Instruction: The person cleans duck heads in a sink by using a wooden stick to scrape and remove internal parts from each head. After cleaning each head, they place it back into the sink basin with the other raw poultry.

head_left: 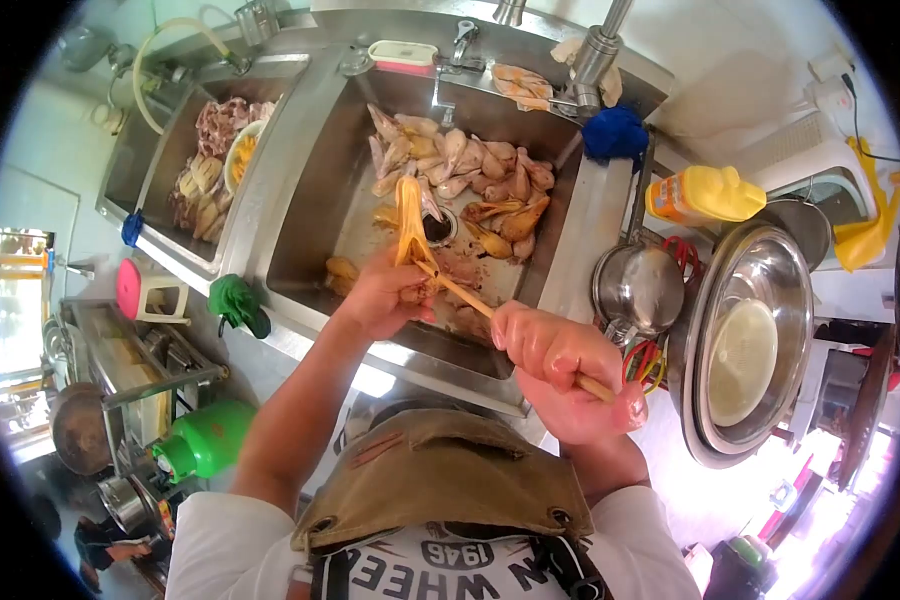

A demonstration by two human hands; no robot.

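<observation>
Over the front of a steel sink (315, 215), my left hand (382, 295) is closed on a yellowish, stretched piece of poultry (410, 215). My right hand (560, 365) is wrapped round a thin wooden stick (462, 292), whose far end meets the poultry piece at my left fingers. Whether the stick goes into the piece cannot be made out. Behind my hands, many pale and yellowish poultry pieces (455, 160) lie heaped in the sink, around the dark drain (438, 226).
A second basin at the left holds more meat (225, 125) and a bowl (238, 160). Right of the sink are a yellow jug (705, 195), a steel pot (640, 288) and large steel bowls (700, 350). A faucet (598, 60) stands at the back; a green cloth (234, 300) hangs at the front left.
</observation>
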